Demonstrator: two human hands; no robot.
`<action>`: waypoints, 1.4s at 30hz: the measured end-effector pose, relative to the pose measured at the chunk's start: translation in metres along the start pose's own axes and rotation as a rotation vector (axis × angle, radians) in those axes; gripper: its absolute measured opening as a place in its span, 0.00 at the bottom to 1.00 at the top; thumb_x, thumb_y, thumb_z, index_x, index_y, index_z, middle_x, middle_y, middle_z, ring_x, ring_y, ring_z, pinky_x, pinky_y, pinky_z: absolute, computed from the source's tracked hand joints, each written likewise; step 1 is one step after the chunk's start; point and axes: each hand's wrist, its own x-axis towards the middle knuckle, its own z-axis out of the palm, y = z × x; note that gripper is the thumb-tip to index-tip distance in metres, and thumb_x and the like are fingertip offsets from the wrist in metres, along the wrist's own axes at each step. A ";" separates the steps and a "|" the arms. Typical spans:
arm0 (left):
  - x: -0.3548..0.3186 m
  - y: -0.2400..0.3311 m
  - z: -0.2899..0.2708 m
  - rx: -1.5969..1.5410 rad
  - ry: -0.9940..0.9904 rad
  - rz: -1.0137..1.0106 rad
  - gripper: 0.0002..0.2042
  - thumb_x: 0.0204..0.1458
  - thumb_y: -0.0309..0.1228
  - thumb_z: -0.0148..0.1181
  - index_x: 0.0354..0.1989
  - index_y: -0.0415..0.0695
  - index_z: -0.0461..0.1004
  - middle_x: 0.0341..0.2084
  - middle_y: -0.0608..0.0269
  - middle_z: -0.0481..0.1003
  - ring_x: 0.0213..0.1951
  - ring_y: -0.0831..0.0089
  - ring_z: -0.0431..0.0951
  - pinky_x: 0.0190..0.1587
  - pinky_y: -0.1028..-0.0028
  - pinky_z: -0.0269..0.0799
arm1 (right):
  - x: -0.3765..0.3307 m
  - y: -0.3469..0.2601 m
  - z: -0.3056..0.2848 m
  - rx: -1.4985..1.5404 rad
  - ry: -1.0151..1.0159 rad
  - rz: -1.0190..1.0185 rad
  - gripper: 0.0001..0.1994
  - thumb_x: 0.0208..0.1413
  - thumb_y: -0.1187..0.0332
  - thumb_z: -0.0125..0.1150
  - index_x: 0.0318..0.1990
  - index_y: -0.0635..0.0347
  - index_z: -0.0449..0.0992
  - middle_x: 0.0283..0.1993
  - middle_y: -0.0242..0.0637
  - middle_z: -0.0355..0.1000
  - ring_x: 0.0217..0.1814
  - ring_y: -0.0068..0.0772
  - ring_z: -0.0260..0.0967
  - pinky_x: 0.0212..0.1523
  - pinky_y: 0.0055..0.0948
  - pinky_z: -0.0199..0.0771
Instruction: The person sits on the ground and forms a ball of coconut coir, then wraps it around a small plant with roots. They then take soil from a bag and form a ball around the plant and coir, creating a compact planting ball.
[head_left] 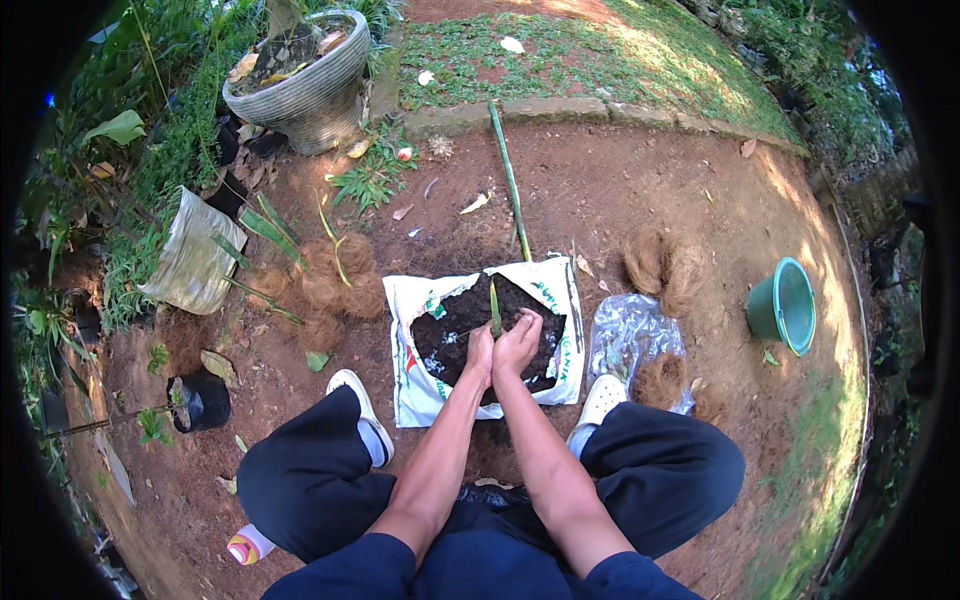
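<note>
Both hands are together over a white sack (404, 390) cut open on top and filled with dark soil (440, 342). A narrow, pointed green plant leaf (495, 308) stands upright between them. My left hand (481, 354) and my right hand (517, 343) curl round its base, their inner edges touching. Fingers and palms hide the lower end of the leaf, so I cannot see whether soil clings to it. White specks dot the soil around my hands.
Bundles of brown fibre (665, 270) lie right of the sack beside a clear plastic bag (630, 335). Farther right is a green bucket (782, 307). Leaf cuttings (270, 230) lie to the left, near a black planter bag (198, 402). A green stalk (510, 180) extends beyond the sack.
</note>
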 end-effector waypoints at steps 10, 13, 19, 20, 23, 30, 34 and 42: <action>0.006 0.018 0.006 -0.076 -0.191 -0.044 0.20 0.65 0.42 0.40 0.51 0.42 0.74 0.44 0.63 0.78 0.49 0.71 0.77 0.52 0.70 0.72 | 0.055 0.010 -0.011 0.249 -0.088 0.505 0.33 0.66 0.41 0.34 0.44 0.68 0.73 0.36 0.39 0.70 0.39 0.33 0.67 0.42 0.32 0.67; 0.008 0.016 0.007 -0.084 -0.161 -0.081 0.20 0.62 0.40 0.39 0.49 0.43 0.76 0.44 0.62 0.78 0.46 0.69 0.78 0.53 0.67 0.72 | 0.051 0.008 -0.012 0.206 -0.146 0.410 0.34 0.66 0.41 0.33 0.43 0.67 0.74 0.39 0.42 0.72 0.41 0.35 0.69 0.45 0.34 0.67; 0.008 0.016 0.001 -0.193 -0.334 -0.342 0.21 0.56 0.41 0.40 0.43 0.41 0.78 0.38 0.58 0.80 0.41 0.64 0.79 0.51 0.66 0.72 | 0.034 0.000 -0.011 0.079 0.000 0.146 0.25 0.67 0.51 0.36 0.43 0.66 0.72 0.42 0.48 0.71 0.46 0.46 0.68 0.49 0.41 0.64; 0.007 0.015 0.003 -0.174 -0.300 -0.326 0.20 0.56 0.40 0.41 0.41 0.40 0.78 0.37 0.57 0.80 0.40 0.65 0.79 0.50 0.66 0.72 | 0.032 -0.002 -0.013 0.041 0.066 0.060 0.23 0.67 0.53 0.37 0.43 0.65 0.72 0.45 0.51 0.71 0.50 0.52 0.67 0.52 0.45 0.63; 0.002 0.011 0.011 0.012 -0.198 -0.118 0.19 0.56 0.39 0.42 0.40 0.38 0.77 0.35 0.57 0.79 0.38 0.67 0.78 0.49 0.67 0.72 | 0.027 -0.010 -0.019 -0.039 0.169 -0.061 0.17 0.66 0.59 0.39 0.44 0.64 0.70 0.46 0.52 0.71 0.52 0.56 0.66 0.52 0.48 0.62; 0.002 0.006 0.017 0.112 0.011 0.065 0.20 0.60 0.40 0.41 0.39 0.35 0.74 0.36 0.55 0.75 0.39 0.68 0.75 0.46 0.68 0.72 | 0.019 -0.023 -0.014 -0.025 0.157 -0.165 0.15 0.66 0.63 0.38 0.40 0.65 0.69 0.42 0.52 0.70 0.47 0.57 0.67 0.47 0.48 0.63; 0.007 0.013 0.022 -0.331 -0.091 -0.164 0.22 0.63 0.46 0.40 0.42 0.41 0.75 0.37 0.60 0.77 0.40 0.68 0.77 0.48 0.67 0.72 | 0.045 -0.022 -0.009 0.019 0.038 0.011 0.21 0.67 0.56 0.38 0.40 0.67 0.71 0.35 0.49 0.71 0.39 0.52 0.69 0.44 0.46 0.66; 0.004 0.038 0.020 -0.296 -0.298 -0.054 0.14 0.60 0.41 0.53 0.46 0.46 0.76 0.41 0.64 0.78 0.44 0.70 0.78 0.52 0.68 0.71 | 0.042 -0.016 -0.014 0.172 -0.153 0.241 0.30 0.68 0.46 0.34 0.42 0.68 0.74 0.38 0.43 0.73 0.42 0.37 0.70 0.49 0.35 0.67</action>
